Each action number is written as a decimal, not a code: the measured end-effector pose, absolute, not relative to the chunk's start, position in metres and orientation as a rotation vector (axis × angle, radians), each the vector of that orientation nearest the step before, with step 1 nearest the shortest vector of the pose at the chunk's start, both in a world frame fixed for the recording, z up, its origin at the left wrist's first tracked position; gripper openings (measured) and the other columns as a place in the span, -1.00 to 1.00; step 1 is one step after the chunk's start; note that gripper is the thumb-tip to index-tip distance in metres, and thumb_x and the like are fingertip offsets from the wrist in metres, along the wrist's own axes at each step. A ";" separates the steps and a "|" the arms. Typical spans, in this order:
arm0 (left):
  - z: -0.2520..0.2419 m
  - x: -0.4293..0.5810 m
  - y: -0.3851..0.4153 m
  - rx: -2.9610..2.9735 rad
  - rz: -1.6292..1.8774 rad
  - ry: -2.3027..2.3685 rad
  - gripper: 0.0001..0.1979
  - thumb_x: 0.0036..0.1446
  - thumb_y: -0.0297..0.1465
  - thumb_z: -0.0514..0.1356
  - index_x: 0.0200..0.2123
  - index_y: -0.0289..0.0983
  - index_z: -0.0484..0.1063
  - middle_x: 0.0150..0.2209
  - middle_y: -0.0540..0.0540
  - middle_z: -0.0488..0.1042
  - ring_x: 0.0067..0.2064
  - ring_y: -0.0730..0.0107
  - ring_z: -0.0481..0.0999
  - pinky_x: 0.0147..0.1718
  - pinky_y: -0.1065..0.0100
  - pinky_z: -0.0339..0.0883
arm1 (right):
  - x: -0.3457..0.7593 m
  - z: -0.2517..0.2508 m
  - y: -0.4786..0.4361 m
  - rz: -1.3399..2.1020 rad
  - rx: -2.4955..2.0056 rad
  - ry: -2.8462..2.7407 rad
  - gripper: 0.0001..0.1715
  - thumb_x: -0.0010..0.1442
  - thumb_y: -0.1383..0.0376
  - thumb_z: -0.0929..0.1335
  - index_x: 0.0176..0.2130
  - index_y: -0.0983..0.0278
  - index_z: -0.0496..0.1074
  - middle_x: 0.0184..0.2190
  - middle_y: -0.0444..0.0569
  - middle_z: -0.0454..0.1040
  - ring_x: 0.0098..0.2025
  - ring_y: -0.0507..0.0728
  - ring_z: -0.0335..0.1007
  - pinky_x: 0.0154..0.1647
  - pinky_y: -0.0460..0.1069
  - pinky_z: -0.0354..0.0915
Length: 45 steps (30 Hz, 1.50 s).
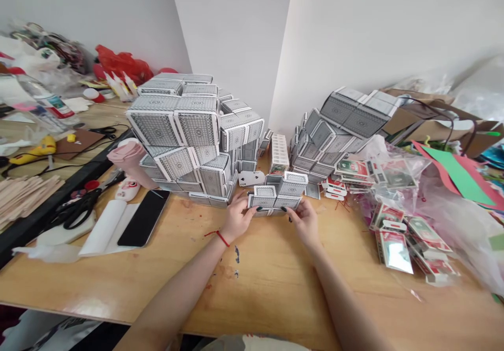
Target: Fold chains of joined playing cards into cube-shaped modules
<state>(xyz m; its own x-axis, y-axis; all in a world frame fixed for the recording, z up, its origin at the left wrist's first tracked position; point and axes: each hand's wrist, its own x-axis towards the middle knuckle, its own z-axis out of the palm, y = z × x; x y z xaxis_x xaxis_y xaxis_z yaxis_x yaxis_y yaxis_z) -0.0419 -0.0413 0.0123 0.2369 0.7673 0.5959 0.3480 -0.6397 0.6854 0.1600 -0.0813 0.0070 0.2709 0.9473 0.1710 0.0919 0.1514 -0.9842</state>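
Between my two hands stands a small block built of grey-backed playing cards [273, 202], with stacked box shapes on top. My left hand [237, 218] grips its left end, thumb on the front face. At the right end my right hand [304, 219] pinches it with thumb and fingers. Behind it lie a loose playing card [251, 178] and an upright pile of cards [279, 154]. A tall card structure [177, 125] rises on the left, and another card structure [346, 122] on the right.
Left of the cards are a black phone [145, 218], scissors [81, 204], a pink rolled item [128, 159] and a yellow glue gun [33, 150]. Opened card boxes [394, 248] and clear plastic wrap [464, 225] lie on the right. A wall corner [275, 78] stands behind.
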 end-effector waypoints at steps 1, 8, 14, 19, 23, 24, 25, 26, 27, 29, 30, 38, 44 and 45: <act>0.011 -0.042 -0.041 2.099 1.385 1.014 -0.88 0.11 -0.40 0.12 -0.37 -0.24 0.46 -0.29 -0.10 0.55 -0.10 0.24 0.48 0.08 0.10 0.23 | 0.160 0.007 -0.081 0.845 -1.264 -1.124 -0.65 -0.01 0.08 0.41 -0.32 0.22 0.26 -0.45 -0.11 0.42 -0.52 0.03 0.26 -0.55 -0.07 0.19; 0.004 -0.045 -0.041 2.037 1.342 0.988 -0.86 0.09 -0.36 0.15 -0.33 -0.26 0.48 -0.16 -0.18 0.47 -0.03 0.19 0.42 -0.01 0.12 0.31 | 0.162 0.002 -0.080 0.747 -1.313 -1.127 -0.70 0.04 0.12 0.39 -0.41 0.22 0.21 -0.60 -0.22 0.24 -0.57 -0.01 0.12 -0.56 -0.10 0.10; 0.005 -0.044 -0.044 2.013 1.319 0.963 -0.84 0.12 -0.35 0.12 -0.27 -0.27 0.44 -0.16 -0.21 0.46 -0.01 0.20 0.41 -0.02 0.16 0.32 | 0.165 0.000 -0.081 0.724 -1.349 -1.155 -0.69 0.05 0.12 0.38 -0.45 0.22 0.19 -0.64 -0.25 0.19 -0.61 -0.02 0.10 -0.60 -0.10 0.08; 0.003 -0.043 -0.044 1.988 1.330 1.023 -0.84 0.13 -0.37 0.10 -0.23 -0.25 0.42 -0.15 -0.19 0.47 0.02 0.19 0.40 0.00 0.15 0.31 | 0.165 0.001 -0.082 0.703 -1.377 -1.169 -0.67 0.05 0.12 0.37 -0.48 0.21 0.16 -0.65 -0.25 0.20 -0.62 -0.01 0.11 -0.61 -0.10 0.08; 0.005 -0.043 -0.044 2.040 1.349 1.014 -0.85 0.13 -0.40 0.10 -0.26 -0.25 0.44 -0.16 -0.18 0.50 0.05 0.19 0.39 0.04 0.12 0.29 | 0.165 0.002 -0.082 0.701 -1.389 -1.186 -0.68 0.05 0.12 0.37 -0.47 0.21 0.16 -0.65 -0.25 0.20 -0.62 -0.01 0.11 -0.61 -0.10 0.10; 0.006 -0.044 -0.045 2.054 1.352 1.006 -0.86 0.13 -0.41 0.10 -0.28 -0.25 0.44 -0.16 -0.17 0.50 0.05 0.20 0.39 0.04 0.12 0.28 | 0.165 0.002 -0.081 0.700 -1.392 -1.189 -0.68 0.06 0.12 0.37 -0.47 0.21 0.17 -0.65 -0.25 0.20 -0.62 -0.01 0.11 -0.61 -0.10 0.10; 0.007 -0.044 -0.045 2.064 1.354 1.005 -0.86 0.13 -0.42 0.10 -0.30 -0.25 0.45 -0.17 -0.17 0.51 0.05 0.20 0.39 0.05 0.12 0.28 | 0.165 0.001 -0.081 0.699 -1.394 -1.192 -0.69 0.06 0.12 0.36 -0.46 0.21 0.17 -0.65 -0.25 0.19 -0.62 -0.01 0.11 -0.61 -0.10 0.10; 0.008 -0.044 -0.045 2.071 1.357 1.007 -0.86 0.13 -0.42 0.10 -0.31 -0.25 0.45 -0.18 -0.16 0.52 0.04 0.20 0.40 0.04 0.13 0.28 | 0.165 0.001 -0.081 0.698 -1.396 -1.196 -0.69 0.06 0.12 0.36 -0.45 0.21 0.18 -0.65 -0.25 0.20 -0.61 -0.01 0.11 -0.61 -0.10 0.11; 0.009 -0.044 -0.046 2.075 1.359 1.013 -0.86 0.13 -0.42 0.10 -0.31 -0.25 0.46 -0.20 -0.16 0.53 0.04 0.20 0.40 0.04 0.13 0.29 | 0.166 0.000 -0.081 0.696 -1.398 -1.200 -0.70 0.06 0.11 0.36 -0.45 0.21 0.18 -0.64 -0.25 0.20 -0.61 -0.01 0.11 -0.60 -0.10 0.11; 0.009 -0.044 -0.046 2.083 1.360 1.025 -0.86 0.12 -0.42 0.10 -0.31 -0.26 0.46 -0.22 -0.16 0.54 0.03 0.20 0.41 0.03 0.13 0.30 | 0.166 -0.002 -0.080 0.692 -1.402 -1.208 -0.70 0.06 0.11 0.36 -0.44 0.22 0.19 -0.63 -0.23 0.21 -0.60 0.00 0.12 -0.59 -0.10 0.11; 0.009 -0.044 -0.046 2.089 1.359 1.026 -0.85 0.12 -0.42 0.10 -0.31 -0.26 0.47 -0.22 -0.16 0.54 0.03 0.20 0.41 0.03 0.13 0.30 | 0.167 -0.003 -0.080 0.690 -1.404 -1.212 -0.70 0.06 0.11 0.36 -0.44 0.22 0.19 -0.62 -0.23 0.22 -0.59 0.00 0.12 -0.59 -0.09 0.11; 0.008 -0.046 -0.046 2.182 1.408 1.032 -0.87 0.11 -0.40 0.10 -0.35 -0.23 0.45 -0.21 -0.17 0.51 -0.01 0.18 0.41 0.01 0.07 0.30 | 0.167 0.001 -0.079 0.668 -1.411 -1.255 -0.66 0.06 0.09 0.36 -0.49 0.21 0.17 -0.62 -0.23 0.18 -0.58 -0.01 0.07 -0.57 -0.10 0.08; 0.007 -0.047 -0.044 2.197 1.376 1.028 -0.88 0.12 -0.40 0.08 -0.33 -0.24 0.42 -0.18 -0.20 0.48 0.01 0.18 0.38 -0.02 0.11 0.32 | 0.167 0.008 -0.081 0.611 -1.462 -1.314 -0.66 0.07 0.13 0.34 -0.50 0.21 0.12 -0.63 -0.25 0.15 -0.57 -0.01 0.04 -0.55 -0.10 0.05; 0.006 -0.046 -0.044 2.197 1.371 1.027 -0.88 0.12 -0.40 0.07 -0.35 -0.24 0.41 -0.18 -0.20 0.47 0.02 0.18 0.37 -0.01 0.10 0.31 | 0.168 0.009 -0.081 0.597 -1.478 -1.326 -0.67 0.08 0.14 0.34 -0.50 0.21 0.11 -0.63 -0.25 0.15 -0.57 -0.01 0.05 -0.55 -0.10 0.05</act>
<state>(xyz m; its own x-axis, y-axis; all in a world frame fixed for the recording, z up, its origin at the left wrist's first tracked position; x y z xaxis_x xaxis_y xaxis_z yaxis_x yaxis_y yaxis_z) -0.0463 -0.0436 0.0063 0.2677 0.7346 0.6234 0.3920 -0.6741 0.6260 0.1677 -0.0813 0.0089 0.2708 0.9278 0.2567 0.4232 0.1247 -0.8974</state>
